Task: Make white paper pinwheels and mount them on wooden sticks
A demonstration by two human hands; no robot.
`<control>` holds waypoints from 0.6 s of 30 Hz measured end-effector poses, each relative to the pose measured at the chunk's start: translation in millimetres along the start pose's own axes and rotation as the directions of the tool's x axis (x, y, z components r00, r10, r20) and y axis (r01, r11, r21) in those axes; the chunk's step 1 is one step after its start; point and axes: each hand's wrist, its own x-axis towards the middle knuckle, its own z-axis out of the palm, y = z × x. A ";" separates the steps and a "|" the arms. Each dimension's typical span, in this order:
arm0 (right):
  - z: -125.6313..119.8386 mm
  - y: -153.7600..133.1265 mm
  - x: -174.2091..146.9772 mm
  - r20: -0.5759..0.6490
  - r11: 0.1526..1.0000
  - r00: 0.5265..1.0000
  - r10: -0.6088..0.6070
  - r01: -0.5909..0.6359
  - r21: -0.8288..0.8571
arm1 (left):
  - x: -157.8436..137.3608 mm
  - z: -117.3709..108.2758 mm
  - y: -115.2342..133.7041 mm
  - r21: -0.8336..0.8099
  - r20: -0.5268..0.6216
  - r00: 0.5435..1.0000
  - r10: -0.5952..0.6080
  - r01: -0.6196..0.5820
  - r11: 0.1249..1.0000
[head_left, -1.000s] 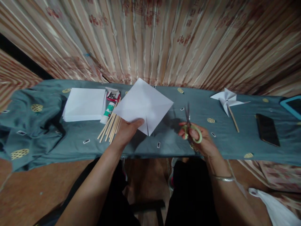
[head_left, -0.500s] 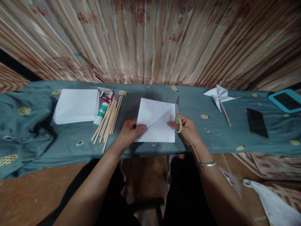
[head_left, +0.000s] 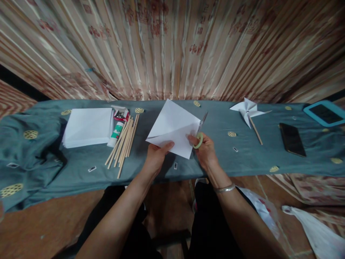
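Observation:
A square sheet of white paper (head_left: 172, 124) is tilted in front of me, with a slit running in from its left corner and a crease across it. My left hand (head_left: 157, 155) pinches its lower left edge, thumb on top. At the lower right edge, my right hand (head_left: 205, 149) has the light green handles of the scissors (head_left: 198, 140) around its fingers. The scissor blades point up and away beside the paper's right corner. My right thumb also rests on the sheet.
Left on the teal cloth (head_left: 81, 158) lie a paper stack (head_left: 88, 126), a small red box of metal pins (head_left: 121, 114), a glue stick (head_left: 116, 133) and several wooden sticks (head_left: 122, 145). To the right are a paper pinwheel (head_left: 248, 110), a phone (head_left: 292, 139) and a blue-framed tablet (head_left: 327, 112).
The paper has turned clockwise, so a corner now points away from me. Both hands have shifted with it, the right one moving left with the scissors. The slit at the left has opened slightly.

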 end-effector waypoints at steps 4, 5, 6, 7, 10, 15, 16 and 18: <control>-6.3 0.5 -4.9 0.149 0.996 0.989 0.022 -0.009 -0.087 | 9.1 -5.0 6.1 0.001 -0.061 0.989 0.132 -0.132 0.991; -9.2 -0.9 -7.1 0.206 0.993 0.977 0.046 -0.022 -0.117 | 11.0 -6.8 11.2 0.003 -0.066 0.983 0.168 -0.169 0.986; -12.4 -2.7 -10.1 0.272 0.988 0.959 0.075 -0.035 -0.150 | 12.5 -8.4 17.1 -0.003 -0.068 0.976 0.206 -0.207 0.978; -15.4 -4.8 -13.6 0.344 0.983 0.933 0.105 -0.044 -0.181 | 13.5 -9.7 23.1 -0.015 -0.071 0.968 0.242 -0.243 0.970; -21.7 -10.3 -26.6 0.540 0.968 0.818 0.199 -0.078 -0.237 | 14.8 -12.0 38.2 -0.059 -0.073 0.947 0.312 -0.317 0.947; -19.6 -10.5 -43.5 0.673 0.960 0.692 0.262 -0.117 -0.254 | 14.3 -13.2 46.6 -0.099 -0.092 0.956 0.277 -0.286 0.953; -18.1 -9.8 -44.8 0.679 0.959 0.684 0.266 -0.117 -0.259 | 14.2 -13.0 46.4 -0.102 -0.090 0.959 0.268 -0.277 0.955; -15.2 -8.9 -45.6 0.681 0.956 0.680 0.272 -0.113 -0.270 | 14.0 -12.3 45.2 -0.097 -0.086 0.962 0.258 -0.266 0.959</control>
